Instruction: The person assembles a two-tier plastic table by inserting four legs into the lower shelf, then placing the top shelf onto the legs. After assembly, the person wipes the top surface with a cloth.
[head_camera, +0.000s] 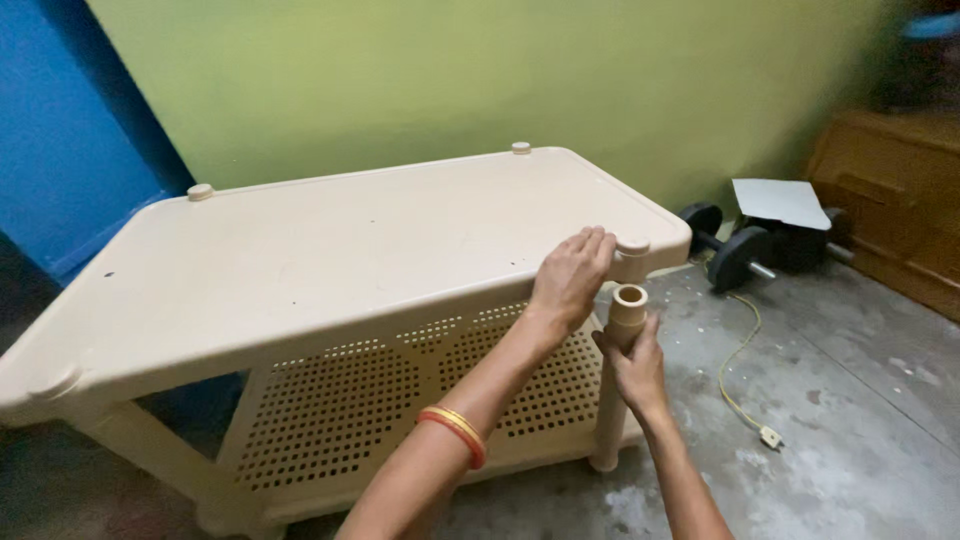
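Beside dumbbells (738, 255), grey card (780, 202) leaning

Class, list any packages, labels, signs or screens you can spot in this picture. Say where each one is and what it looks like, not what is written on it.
No packages, labels, signs or screens show.
Nearest match: a blank pale grey sheet, flat and four-sided, lying over the dark dumbbells on the floor by the wooden cabinet, right of the beige table.

Dim, soft indoor light, muted shadows, slight blur, darker and hazier toward corners.
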